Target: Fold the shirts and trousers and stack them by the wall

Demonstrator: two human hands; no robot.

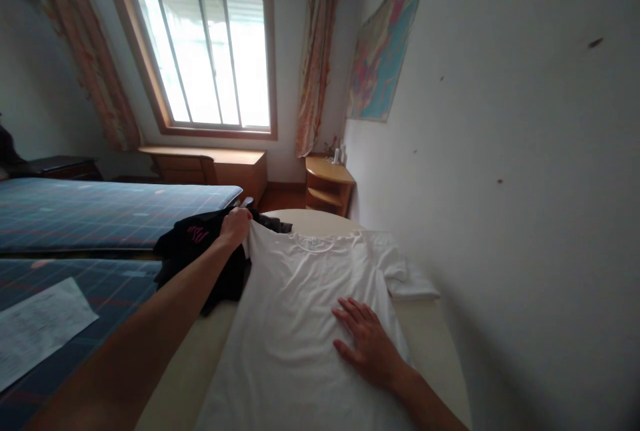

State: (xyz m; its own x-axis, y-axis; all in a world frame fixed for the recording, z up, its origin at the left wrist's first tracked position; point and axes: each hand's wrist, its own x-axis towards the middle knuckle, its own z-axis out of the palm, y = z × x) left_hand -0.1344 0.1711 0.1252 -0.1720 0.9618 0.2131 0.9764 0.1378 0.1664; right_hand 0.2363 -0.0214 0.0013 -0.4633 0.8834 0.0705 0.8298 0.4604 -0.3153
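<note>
A white T-shirt (300,324) lies spread over a round cream table (185,364), its neckline toward the far side and soft creases across its front. My left hand (237,225) is closed on the shirt's far left shoulder or sleeve and pulls that edge up and outward. Fingers apart, my right hand (367,344) rests flat on the right part of the shirt's body. The shirt's right sleeve (395,264) lies loose beyond it. Black clothing (200,237) with pink lettering is beside and partly behind my left hand and forearm.
To the left are blue plaid mattresses (120,211) with a printed paper sheet (45,324) on the nearer one. A wall (525,217) runs close along the table's right side. A wooden desk (240,161) and a corner shelf (327,174) stand beyond, below the window (205,51).
</note>
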